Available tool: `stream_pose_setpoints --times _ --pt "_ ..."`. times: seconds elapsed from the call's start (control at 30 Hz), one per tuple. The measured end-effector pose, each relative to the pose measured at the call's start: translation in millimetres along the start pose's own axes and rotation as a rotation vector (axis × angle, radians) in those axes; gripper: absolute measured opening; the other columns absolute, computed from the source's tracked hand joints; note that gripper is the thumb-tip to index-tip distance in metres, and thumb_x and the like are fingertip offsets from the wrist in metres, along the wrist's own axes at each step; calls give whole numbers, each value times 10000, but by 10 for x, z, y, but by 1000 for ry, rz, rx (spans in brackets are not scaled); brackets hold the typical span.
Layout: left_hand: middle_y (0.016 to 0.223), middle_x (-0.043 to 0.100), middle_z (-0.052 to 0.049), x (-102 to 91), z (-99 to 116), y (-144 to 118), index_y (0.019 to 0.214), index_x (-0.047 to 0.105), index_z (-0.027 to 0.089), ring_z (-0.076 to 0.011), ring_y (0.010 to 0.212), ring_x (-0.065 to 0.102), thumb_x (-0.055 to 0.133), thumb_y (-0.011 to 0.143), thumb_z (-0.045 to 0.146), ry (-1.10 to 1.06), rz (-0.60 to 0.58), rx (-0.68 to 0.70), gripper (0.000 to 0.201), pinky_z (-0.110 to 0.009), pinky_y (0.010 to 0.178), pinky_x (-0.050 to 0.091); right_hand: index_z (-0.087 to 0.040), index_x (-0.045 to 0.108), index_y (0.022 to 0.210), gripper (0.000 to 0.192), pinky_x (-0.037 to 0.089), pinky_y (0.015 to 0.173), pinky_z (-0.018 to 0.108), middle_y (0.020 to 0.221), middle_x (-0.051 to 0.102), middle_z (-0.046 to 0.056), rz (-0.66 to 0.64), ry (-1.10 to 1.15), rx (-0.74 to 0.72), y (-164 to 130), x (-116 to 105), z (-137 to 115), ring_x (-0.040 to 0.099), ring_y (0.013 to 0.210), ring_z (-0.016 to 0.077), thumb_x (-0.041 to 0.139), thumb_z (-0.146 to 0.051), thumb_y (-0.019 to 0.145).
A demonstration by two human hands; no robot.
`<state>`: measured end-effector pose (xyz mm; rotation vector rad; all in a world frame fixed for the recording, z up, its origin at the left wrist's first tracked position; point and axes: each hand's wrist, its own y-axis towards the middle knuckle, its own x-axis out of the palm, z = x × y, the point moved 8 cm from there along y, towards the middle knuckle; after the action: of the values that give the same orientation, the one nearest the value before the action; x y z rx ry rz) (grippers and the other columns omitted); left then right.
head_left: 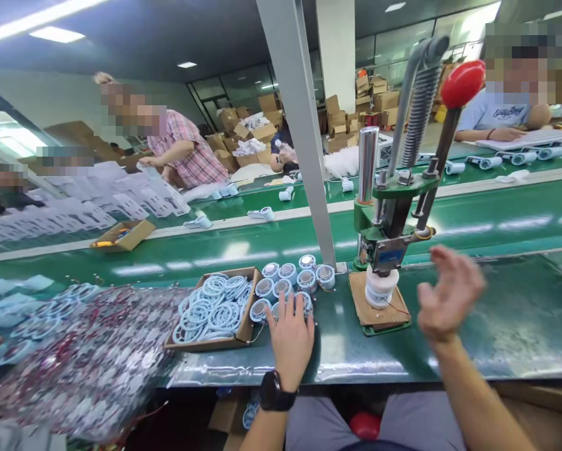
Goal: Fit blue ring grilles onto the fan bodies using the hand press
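My left hand (291, 338), with a dark watch on its wrist, reaches over a cluster of round light-blue housings with metal discs (281, 288). Its fingers are spread and touch the nearest housings. My right hand (450, 291) is raised in the air to the right of a green hand press (393, 207); slightly blurred, its fingers are loosely curled and apart, with nothing visible in them. Under the ram of the press, a white round part (381, 291) with a thin wire sits on a brown base pad (363, 300). The press lever, topped by a red knob (463, 83), stands up.
Left of the housings is a cardboard box (250, 335) of light-blue rings. Farther left lies a heap of wired parts in clear plastic (106, 351). A grey post (299, 125) rises behind. Beyond it runs a green conveyor (234, 250) with co-workers on its far side.
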<state>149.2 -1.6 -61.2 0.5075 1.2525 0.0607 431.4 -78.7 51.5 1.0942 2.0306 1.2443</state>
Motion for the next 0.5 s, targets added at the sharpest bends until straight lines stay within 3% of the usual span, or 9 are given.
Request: stream_pose_setpoints --times 0.1,0.17,0.33,0.4,0.5 --pt "1392 628 -214 68 183 -180 1326 616 131 -423 1385 484 470 937 141 -17 -23 76 416 -762 1155 167 -153 312 1496 771 599 900 398 1278 627 178 -269 -78 290 -889 325 381 684 1130 266 629 -423 848" --pt "1392 632 -200 94 349 -266 1348 597 145 -397 1357 523 464 929 118 -59 -51 119 440 -744 1160 212 -148 293 1515 824 605 832 347 1193 676 156 -335 -98 420 -1186 452 520 717 1018 242 658 -434 833" --pt "1428 597 -199 119 715 -310 1412 533 152 -366 1349 534 562 917 210 -225 -192 223 499 -700 1179 272 -147 373 1487 834 533 976 449 1291 597 177 -125 -124 444 -1171 324 581 657 1131 292 704 -498 808" --pt "1440 595 -157 30 636 -222 1419 529 199 -341 1373 512 577 924 253 -251 -158 224 500 -670 1205 252 -159 442 1455 809 505 991 535 1258 609 183 -101 -202 411 -1113 176 632 640 1148 346 688 -573 805" --pt "1372 647 -101 -224 15 -9 1305 622 242 -284 1330 550 505 949 212 -127 -10 56 376 -585 1206 303 -250 610 1302 724 502 886 609 1123 651 204 -170 -342 333 -1004 -69 787 632 1098 422 625 -736 766"
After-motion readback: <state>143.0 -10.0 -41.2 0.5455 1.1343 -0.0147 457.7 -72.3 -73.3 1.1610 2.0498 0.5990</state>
